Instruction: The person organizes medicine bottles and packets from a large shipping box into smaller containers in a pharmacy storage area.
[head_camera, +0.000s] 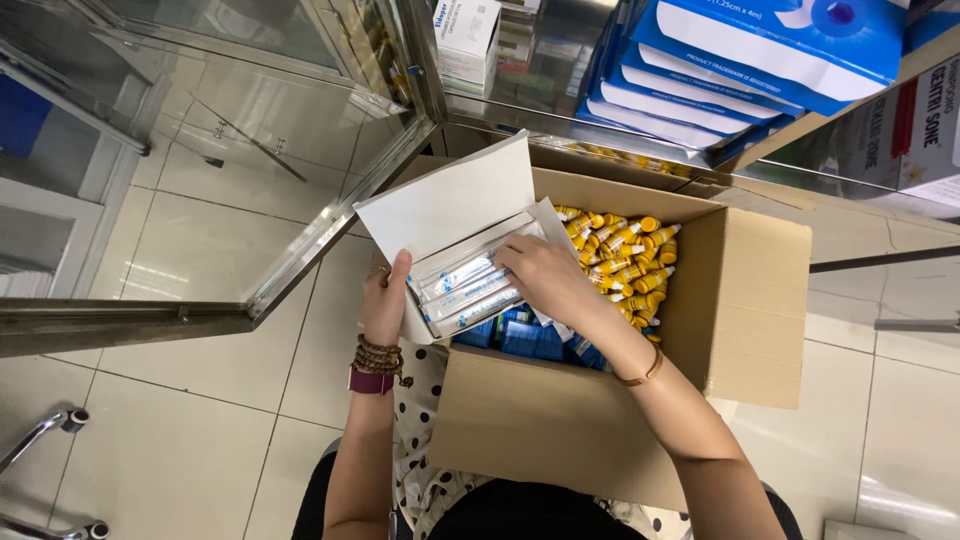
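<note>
The left hand (385, 305) held a small white box (455, 250) by its near-left corner, thumb up along the side, its grip clenched on the cardboard so that the box stayed tilted open over the big cardboard carton (560, 420). The lid flap (450, 205) stood up and back, out of the way of the hand working inside. The right hand (545, 280) lay across the open end of the white box, fingers curled onto the slim white tubes (468, 290) packed side by side within; whether it actually pinched one or only pressed on them I could not tell.

The carton rested against the person's lap, low on the tiled floor (190, 450), likely so both hands could work over it. In its far half lay a heap of small yellow bottles (625, 265) with orange caps; in the near half, under the white box, flat blue packets (525, 340).

Above, a stack of blue-and-white boxes (740, 70) leaned on a shelf, with a white box with red lettering (930, 130) at the right edge. A glass cabinet (290, 150) with a metal frame stood to the left.
</note>
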